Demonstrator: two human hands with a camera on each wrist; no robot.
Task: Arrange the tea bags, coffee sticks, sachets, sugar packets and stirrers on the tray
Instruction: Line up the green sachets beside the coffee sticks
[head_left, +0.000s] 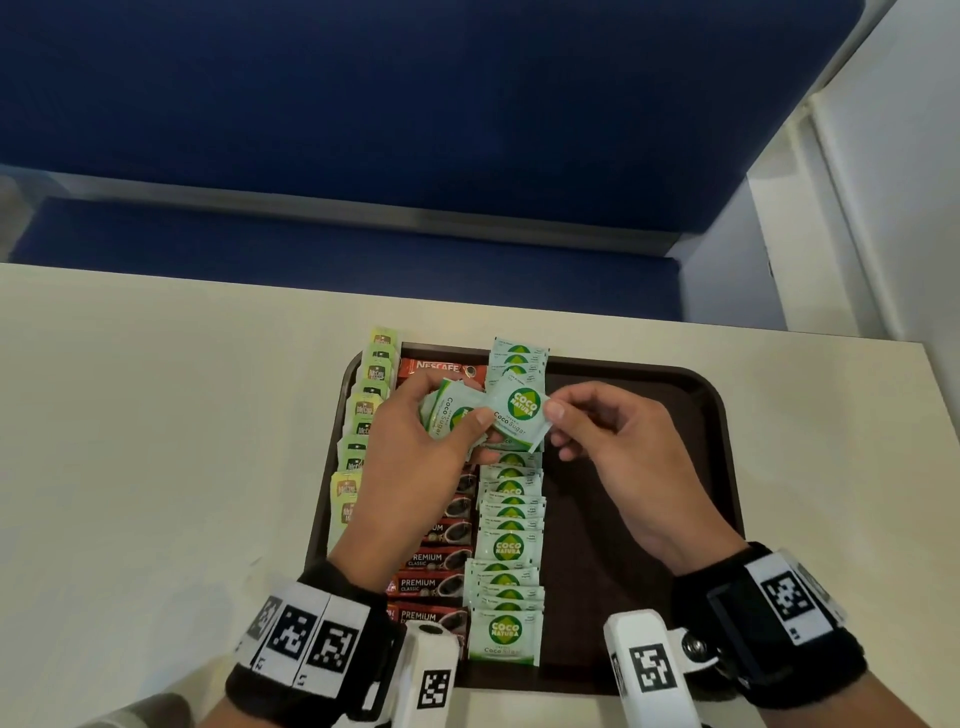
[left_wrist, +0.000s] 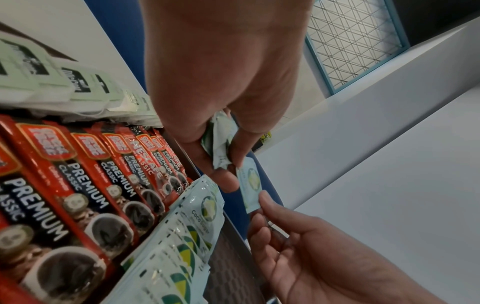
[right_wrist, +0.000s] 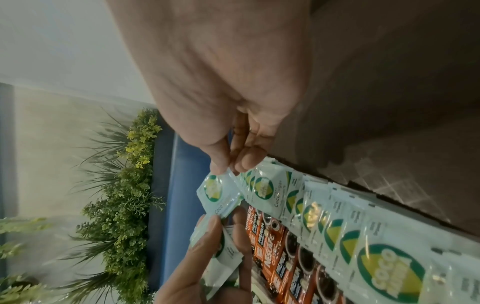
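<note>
A brown tray lies on the cream table. On it run three columns: green tea bags at the left, red coffee sticks in the middle, and overlapping Coco sugar packets beside them. Above the columns, my left hand grips a small bundle of sugar packets. My right hand pinches the corner of one sugar packet that still touches the bundle. The left wrist view shows that packet between both thumbs. In the right wrist view, thumb and forefinger pinch it.
The tray's right half is bare brown surface. Cream table spreads to the left. A blue bench stands behind the table's far edge, a white partition at the right. Green plants show in the right wrist view.
</note>
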